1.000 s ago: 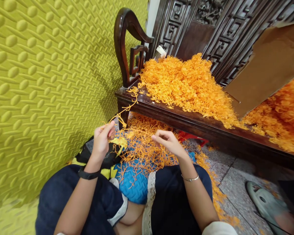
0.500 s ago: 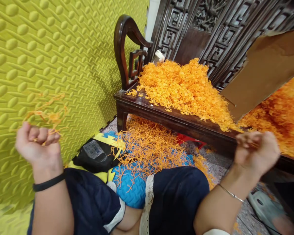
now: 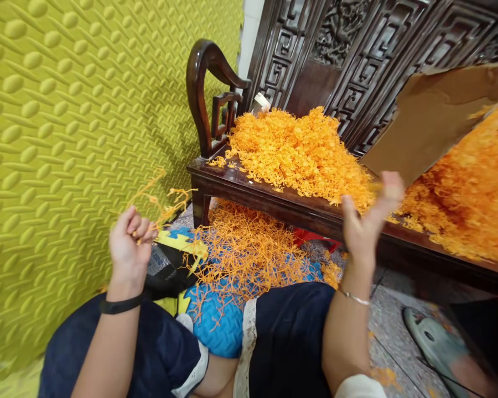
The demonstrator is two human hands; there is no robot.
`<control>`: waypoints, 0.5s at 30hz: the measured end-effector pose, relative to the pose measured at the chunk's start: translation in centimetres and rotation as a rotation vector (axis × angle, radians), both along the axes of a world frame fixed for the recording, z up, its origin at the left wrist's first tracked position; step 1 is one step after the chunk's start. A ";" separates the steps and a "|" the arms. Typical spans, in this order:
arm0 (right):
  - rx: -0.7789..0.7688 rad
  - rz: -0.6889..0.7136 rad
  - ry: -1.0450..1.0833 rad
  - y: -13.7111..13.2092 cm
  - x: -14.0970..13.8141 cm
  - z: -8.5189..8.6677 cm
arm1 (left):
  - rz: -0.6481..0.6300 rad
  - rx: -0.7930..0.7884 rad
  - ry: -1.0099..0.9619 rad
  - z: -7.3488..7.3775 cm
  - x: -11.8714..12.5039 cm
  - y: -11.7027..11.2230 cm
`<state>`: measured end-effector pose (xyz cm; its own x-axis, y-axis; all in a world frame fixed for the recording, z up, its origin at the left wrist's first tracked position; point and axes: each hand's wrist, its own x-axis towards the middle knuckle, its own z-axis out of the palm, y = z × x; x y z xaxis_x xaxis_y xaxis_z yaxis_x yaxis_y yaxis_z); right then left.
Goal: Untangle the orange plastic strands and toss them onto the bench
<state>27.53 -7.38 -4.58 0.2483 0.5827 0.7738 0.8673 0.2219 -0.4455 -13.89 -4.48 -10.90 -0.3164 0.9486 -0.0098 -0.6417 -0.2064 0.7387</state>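
Observation:
My left hand (image 3: pixel 130 243) is closed around an orange branching plastic strip (image 3: pixel 166 204), whose thin arms stick out above the fist to the right. In front of the bench, my right hand (image 3: pixel 367 218) has its fingers apart and seems to hold nothing, though it is somewhat blurred. Behind that hand lies a large pile of small orange spidery plastic pieces (image 3: pixel 302 152) on the dark wooden bench (image 3: pixel 265 193). Below, between the bench and my knees, a heap of thin orange stick-like strips (image 3: pixel 257 249) covers a blue foam mat (image 3: pixel 222 320).
A torn cardboard sheet (image 3: pixel 423 121) divides the bench pile from another orange pile (image 3: pixel 473 188) at the right. A yellow textured foam panel (image 3: pixel 78 127) stands along the left. A black bag-like item (image 3: pixel 166 276) lies beside the strips. A person's sandalled foot (image 3: pixel 444 342) is at lower right.
My left hand has moved right, toward the middle, still gripping the orange strip. My right hand has moved left and up, and its fingers have gone from curled to spread.

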 end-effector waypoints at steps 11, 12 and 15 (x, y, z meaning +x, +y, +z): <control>-0.103 -0.017 -0.080 2.8 1.4 -4.3 | -0.165 -0.019 0.099 -1.1 3.7 0.4; -0.109 -0.006 -0.078 2.5 1.1 -3.9 | -0.186 -0.023 0.112 -1.3 4.2 0.4; -0.112 0.104 -0.023 1.4 -0.4 -2.5 | -0.252 -0.026 0.144 -1.5 5.4 0.2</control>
